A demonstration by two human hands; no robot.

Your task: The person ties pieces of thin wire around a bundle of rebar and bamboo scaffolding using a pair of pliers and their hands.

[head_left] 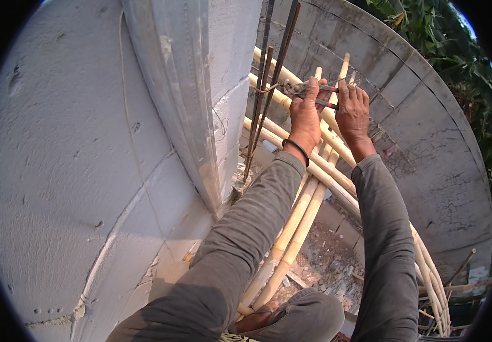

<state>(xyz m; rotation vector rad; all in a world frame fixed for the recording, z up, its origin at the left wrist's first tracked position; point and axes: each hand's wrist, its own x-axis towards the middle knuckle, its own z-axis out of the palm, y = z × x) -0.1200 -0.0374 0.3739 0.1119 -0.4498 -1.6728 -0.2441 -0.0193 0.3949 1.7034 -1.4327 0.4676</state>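
A pair of pincers (295,87) with dark, red-marked handles is held out in front of me, its metal head pointing left. My left hand (306,117) is closed around it near the head, thumb on top. My right hand (352,114) is closed at the handle ends, with its fingertips partly hidden. A thin wire shows by the right fingers. The head is close to upright steel rebar rods (269,71), where a tie wire (266,89) wraps around them. I cannot tell whether the jaws touch that wire.
Pale bamboo poles (303,219) cross beneath my arms. On the left rises a grey block wall (75,142) with a metal formwork panel (180,74). A curved concrete wall (428,142) stands right, with green leaves (456,51) beyond. Rubble (331,268) covers the ground far below.
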